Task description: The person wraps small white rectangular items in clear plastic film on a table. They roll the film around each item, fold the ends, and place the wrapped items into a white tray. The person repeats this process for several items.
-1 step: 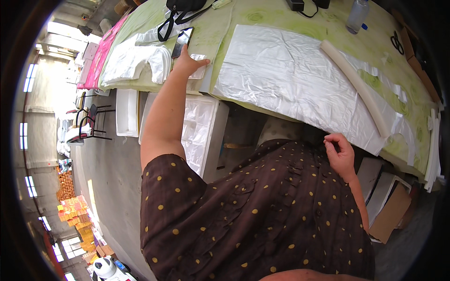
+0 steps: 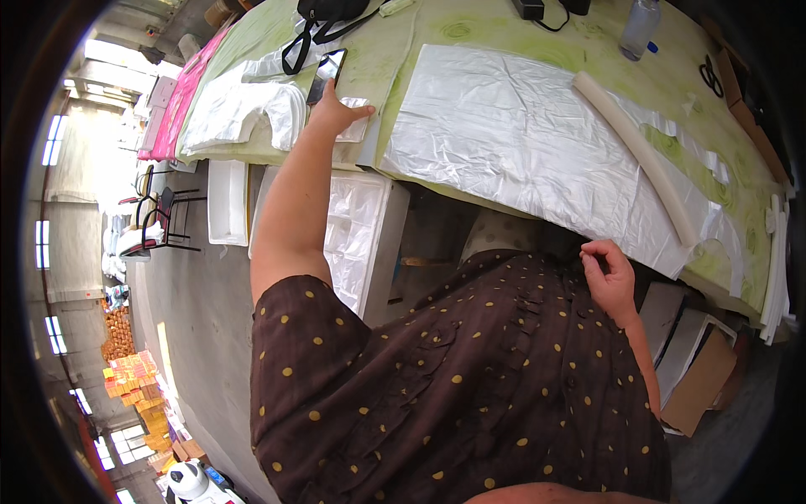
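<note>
My left hand (image 2: pixel 335 113) reaches out over the table's left part, thumb and finger spread. One fingertip touches the lower end of a black smartphone (image 2: pixel 328 71), which lies flat on the cloth. Partly under this hand is a small flat white packet (image 2: pixel 353 128). To its left lies a stack of folded white plastic bags (image 2: pixel 235 113). My right hand (image 2: pixel 610 280) hangs just off the table's front edge, its fingers curled toward the thumb, with nothing visible in them. Closest to it is a wide silvery-white plastic sheet (image 2: pixel 495 126), with a pale tube roll (image 2: pixel 634 155) across it.
A green patterned cloth (image 2: pixel 478 29) covers the table. A black bag (image 2: pixel 329 10), a clear bottle (image 2: pixel 641 29) and black scissors (image 2: pixel 711 76) lie farther back. Below stand a white foam box (image 2: pixel 361 227) and a cardboard piece (image 2: pixel 699 382). Chairs (image 2: pixel 164 210) are at the left.
</note>
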A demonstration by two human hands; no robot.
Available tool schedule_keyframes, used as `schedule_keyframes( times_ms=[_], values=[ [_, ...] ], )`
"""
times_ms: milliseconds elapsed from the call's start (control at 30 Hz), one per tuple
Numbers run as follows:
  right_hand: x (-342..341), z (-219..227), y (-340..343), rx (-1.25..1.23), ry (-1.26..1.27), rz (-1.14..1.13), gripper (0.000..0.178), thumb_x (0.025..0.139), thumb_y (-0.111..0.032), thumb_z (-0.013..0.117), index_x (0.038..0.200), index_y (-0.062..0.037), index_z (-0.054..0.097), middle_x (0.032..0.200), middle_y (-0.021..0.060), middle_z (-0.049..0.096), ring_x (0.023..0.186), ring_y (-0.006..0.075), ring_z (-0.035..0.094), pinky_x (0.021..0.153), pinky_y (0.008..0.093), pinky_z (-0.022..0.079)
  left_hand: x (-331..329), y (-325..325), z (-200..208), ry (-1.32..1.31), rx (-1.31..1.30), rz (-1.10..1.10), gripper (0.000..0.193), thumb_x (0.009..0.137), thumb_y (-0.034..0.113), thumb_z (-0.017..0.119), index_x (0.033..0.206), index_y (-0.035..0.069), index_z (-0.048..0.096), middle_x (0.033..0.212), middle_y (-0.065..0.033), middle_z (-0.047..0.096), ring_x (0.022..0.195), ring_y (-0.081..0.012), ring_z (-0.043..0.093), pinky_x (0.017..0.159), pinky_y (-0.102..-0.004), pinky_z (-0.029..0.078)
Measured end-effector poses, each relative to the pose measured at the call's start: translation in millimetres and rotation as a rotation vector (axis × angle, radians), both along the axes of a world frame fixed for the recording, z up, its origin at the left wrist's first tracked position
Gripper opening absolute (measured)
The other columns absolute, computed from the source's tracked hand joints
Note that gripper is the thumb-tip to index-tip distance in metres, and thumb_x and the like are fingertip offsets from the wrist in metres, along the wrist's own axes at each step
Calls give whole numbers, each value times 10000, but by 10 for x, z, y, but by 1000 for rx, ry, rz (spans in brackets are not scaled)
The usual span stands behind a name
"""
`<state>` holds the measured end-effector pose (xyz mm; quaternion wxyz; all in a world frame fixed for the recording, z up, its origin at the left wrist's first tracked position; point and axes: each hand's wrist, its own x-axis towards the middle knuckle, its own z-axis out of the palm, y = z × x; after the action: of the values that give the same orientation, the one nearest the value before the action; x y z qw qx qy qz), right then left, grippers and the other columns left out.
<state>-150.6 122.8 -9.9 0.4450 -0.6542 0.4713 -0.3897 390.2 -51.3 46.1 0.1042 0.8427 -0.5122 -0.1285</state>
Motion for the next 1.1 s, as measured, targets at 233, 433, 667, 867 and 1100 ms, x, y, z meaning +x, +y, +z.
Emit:
schedule_keyframes(
  times_ms=[233, 433, 667, 867, 1100],
  values=[
    [-60, -58, 31, 11, 9, -10, 128, 908, 16, 645, 1035, 1, 656, 939, 67, 658, 874, 150, 627, 811, 264, 487, 160, -237, 40, 2, 127, -77, 1265, 621, 537, 930, 1578, 32, 274, 1427, -224, 566, 1308, -329, 567, 1077, -385, 460],
    [-91, -59, 27, 20, 16, -7, 127, 911, 11, 646, 1037, -2, 658, 949, 65, 664, 883, 147, 629, 818, 265, 489, 100, -152, -102, -18, 184, -150, 822, 731, 492, 876, 1414, 141, 581, 1330, -203, 642, 1201, -318, 638, 1014, -391, 498],
    [-140, -104, 37, 20, 19, -14, 129, 911, 9, 647, 1039, -4, 661, 952, 64, 669, 876, 149, 632, 812, 265, 491, 29, -89, -66, -3, 152, 3, 832, 752, 592, 787, 1365, 58, 614, 1316, -213, 652, 1224, -338, 629, 1039, -398, 491],
    [-138, -103, 63, -34, 23, 1, 132, 909, 16, 651, 1039, -6, 663, 947, 57, 663, 869, 136, 628, 798, 251, 491, 206, -153, -119, 332, 10, 254, 1115, 787, 622, 761, 1624, 146, 198, 1590, -217, 375, 1405, -359, 455, 1097, -501, 410],
    [-297, -320, 212, 65, -9, -86, 130, 918, 13, 654, 1047, -8, 664, 947, 47, 659, 874, 117, 619, 799, 239, 486, -10, 290, 344, 440, 262, 301, 1193, 759, 399, 855, 1637, 286, 55, 1668, -153, 225, 1530, -340, 220, 1094, -652, 338]
  ],
)
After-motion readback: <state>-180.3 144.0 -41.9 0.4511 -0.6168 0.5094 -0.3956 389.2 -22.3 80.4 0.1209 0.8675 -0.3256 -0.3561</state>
